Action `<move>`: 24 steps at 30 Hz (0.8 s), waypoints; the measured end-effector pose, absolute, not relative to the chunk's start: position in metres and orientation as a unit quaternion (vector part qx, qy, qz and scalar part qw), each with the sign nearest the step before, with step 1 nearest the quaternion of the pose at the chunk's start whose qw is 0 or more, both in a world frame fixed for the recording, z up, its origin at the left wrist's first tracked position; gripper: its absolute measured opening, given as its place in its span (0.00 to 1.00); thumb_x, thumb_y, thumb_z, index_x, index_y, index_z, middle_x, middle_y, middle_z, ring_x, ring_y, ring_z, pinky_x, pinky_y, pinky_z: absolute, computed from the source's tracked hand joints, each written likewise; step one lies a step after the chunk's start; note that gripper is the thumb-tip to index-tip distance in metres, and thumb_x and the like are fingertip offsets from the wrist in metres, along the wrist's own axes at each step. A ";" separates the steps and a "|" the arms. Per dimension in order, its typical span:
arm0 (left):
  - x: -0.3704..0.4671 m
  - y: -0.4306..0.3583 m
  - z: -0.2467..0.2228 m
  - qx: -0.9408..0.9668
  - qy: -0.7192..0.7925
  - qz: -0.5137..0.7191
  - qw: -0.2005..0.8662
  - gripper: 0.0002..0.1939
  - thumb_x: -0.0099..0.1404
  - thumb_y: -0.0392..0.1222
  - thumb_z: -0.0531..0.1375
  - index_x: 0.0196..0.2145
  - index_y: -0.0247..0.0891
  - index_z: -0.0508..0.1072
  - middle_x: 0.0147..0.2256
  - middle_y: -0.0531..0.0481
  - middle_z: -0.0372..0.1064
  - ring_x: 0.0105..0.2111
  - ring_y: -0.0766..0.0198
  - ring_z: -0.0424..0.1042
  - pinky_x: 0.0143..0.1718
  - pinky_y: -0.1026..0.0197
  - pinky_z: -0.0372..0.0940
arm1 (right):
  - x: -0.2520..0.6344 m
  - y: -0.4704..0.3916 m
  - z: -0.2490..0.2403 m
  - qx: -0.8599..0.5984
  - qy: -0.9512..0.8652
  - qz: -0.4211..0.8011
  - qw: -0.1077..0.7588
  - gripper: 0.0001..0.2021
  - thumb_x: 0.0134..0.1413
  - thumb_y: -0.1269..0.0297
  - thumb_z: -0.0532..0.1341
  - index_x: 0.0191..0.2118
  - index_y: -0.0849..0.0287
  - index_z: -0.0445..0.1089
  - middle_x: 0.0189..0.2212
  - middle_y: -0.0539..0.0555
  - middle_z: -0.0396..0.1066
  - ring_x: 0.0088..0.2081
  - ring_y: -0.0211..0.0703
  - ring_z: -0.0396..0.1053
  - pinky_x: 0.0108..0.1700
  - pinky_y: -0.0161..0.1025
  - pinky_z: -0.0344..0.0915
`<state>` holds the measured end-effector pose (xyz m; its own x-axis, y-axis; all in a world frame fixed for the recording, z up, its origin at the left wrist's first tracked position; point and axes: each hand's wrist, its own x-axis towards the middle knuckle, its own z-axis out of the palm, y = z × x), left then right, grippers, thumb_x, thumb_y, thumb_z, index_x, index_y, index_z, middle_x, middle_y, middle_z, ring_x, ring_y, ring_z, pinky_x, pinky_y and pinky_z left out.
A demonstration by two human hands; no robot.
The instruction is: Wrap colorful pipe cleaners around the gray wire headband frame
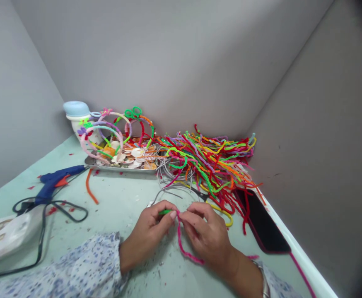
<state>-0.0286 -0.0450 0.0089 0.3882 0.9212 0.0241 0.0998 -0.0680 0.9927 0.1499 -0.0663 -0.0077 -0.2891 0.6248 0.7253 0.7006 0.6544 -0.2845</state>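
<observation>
Both hands meet above the near middle of the table. In my left hand (153,225), closed in a pinch, is a short stretch of green pipe cleaner (164,212). From the meeting fingertips hangs a pink pipe cleaner (181,244), its lower end bending right beneath the other hand. My right hand (208,231) is pinched on the pink pipe cleaner close to the left thumb. Whether the green and pink pieces are joined is hidden by the fingers. Just beyond the hands lie thin grey hoops (176,188).
A metal tray (121,169) holds shells and pipe-cleaner-wrapped headbands (119,134). Beside it stands a white bottle with a blue lid (76,109). Pipe cleaners (212,159) are heaped at the back right, near a black phone (263,223). A blue glue gun (55,182) with a cord lies left.
</observation>
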 end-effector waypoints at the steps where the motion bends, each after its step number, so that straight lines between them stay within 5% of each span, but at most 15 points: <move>1: -0.028 -0.045 0.008 0.628 0.406 0.372 0.550 0.11 0.66 0.46 0.55 0.35 0.36 0.72 0.21 0.57 0.57 0.22 0.70 0.56 0.23 0.68 0.53 | 0.150 -0.066 -0.007 -0.408 -0.809 -0.049 0.421 0.14 0.54 0.77 0.58 0.44 0.54 0.71 0.36 0.55 0.67 0.35 0.42 0.68 0.35 0.37 0.67; 11: -0.030 -0.046 0.006 0.633 0.406 0.367 0.547 0.11 0.67 0.46 0.54 0.34 0.37 0.70 0.21 0.58 0.56 0.22 0.70 0.55 0.23 0.68 0.52 | 0.154 -0.066 -0.002 -0.384 -0.837 -0.065 0.384 0.15 0.55 0.76 0.58 0.46 0.53 0.72 0.37 0.55 0.69 0.33 0.40 0.65 0.33 0.36 0.64; 24: -0.029 -0.043 0.007 0.672 0.408 0.361 0.502 0.11 0.68 0.44 0.54 0.36 0.37 0.72 0.23 0.56 0.61 0.22 0.69 0.57 0.24 0.68 0.55 | 0.149 -0.064 -0.002 -0.391 -0.799 0.023 0.456 0.09 0.57 0.76 0.57 0.41 0.57 0.70 0.35 0.55 0.70 0.36 0.42 0.68 0.36 0.38 0.66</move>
